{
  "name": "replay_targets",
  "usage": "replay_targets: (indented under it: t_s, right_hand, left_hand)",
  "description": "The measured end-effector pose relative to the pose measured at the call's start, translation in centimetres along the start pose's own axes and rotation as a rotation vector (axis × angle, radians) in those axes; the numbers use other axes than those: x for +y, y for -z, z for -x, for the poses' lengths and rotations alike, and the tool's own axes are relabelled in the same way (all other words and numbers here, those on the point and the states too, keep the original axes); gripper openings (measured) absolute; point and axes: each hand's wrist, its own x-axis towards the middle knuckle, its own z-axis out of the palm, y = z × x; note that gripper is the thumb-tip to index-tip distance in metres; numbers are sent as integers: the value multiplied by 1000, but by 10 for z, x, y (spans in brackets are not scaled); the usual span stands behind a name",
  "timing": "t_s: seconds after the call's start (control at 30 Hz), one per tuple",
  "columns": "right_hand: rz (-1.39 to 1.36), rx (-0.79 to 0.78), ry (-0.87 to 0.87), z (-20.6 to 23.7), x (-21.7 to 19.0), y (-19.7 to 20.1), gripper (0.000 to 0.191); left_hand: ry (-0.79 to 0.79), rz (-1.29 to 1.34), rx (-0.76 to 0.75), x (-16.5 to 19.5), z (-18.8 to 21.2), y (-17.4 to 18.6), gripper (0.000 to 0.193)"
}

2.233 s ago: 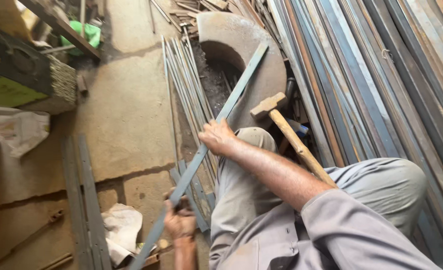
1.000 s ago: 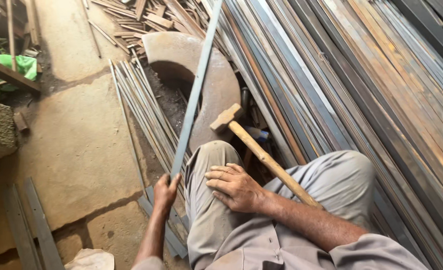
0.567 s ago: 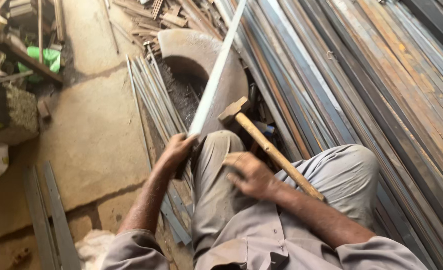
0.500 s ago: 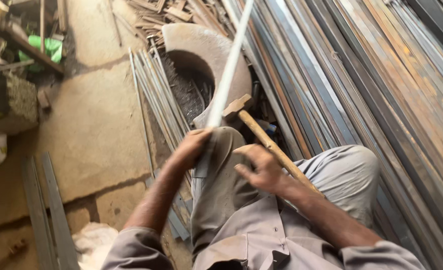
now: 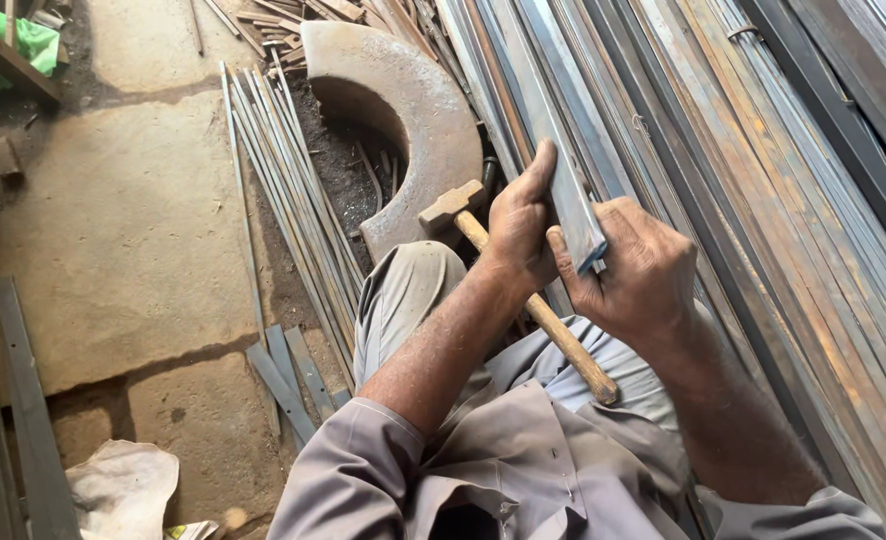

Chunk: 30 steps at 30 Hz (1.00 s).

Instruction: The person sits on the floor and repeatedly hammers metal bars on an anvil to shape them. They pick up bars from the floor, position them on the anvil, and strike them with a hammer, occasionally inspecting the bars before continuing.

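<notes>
A flat steel bar [image 5: 563, 190] is being gripped near its lower end by both hands at the centre of the frame. The left hand [image 5: 519, 232] is being closed around it from the left, thumb pointing up along the bar, and the right hand [image 5: 633, 270] is being curled around it from the right. Just below them, a hammer [image 5: 523, 290] is being rested across the lap, its head beside a curved rusty metal block [image 5: 403, 110]. Long metal strips [image 5: 763, 200] are being stored at the right, and thin rods [image 5: 283, 190] on the stone floor [image 5: 113, 230].
</notes>
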Motion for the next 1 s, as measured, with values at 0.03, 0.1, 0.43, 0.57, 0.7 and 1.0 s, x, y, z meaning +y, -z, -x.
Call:
replay_targets:
  t_s: [0.03,0.1,0.43,0.57,0.7,1.0]
  right_hand:
    - [1,9,9,-4,-1,1,25]
    - [-3,20,30,-8,-4,2,23]
    - [21,11,51,-4,5,-3,24]
    - [28,-78,196,6,-17,-25,26]
    - [-188,-486,305,41,-46,-71,14]
    - [-221,-649,-301,123,84,-131,26]
  left_hand:
    - [3,-1,5,2,0,-4,48]
    - [1,0,14,6,1,-11,50]
    - [-67,-183,119,5,-5,-5,50]
    - [49,-482,255,59,-34,32,52]
    - [136,-888,246,116,-8,104,28]
    - [642,-1288,492,171,242,243,70]
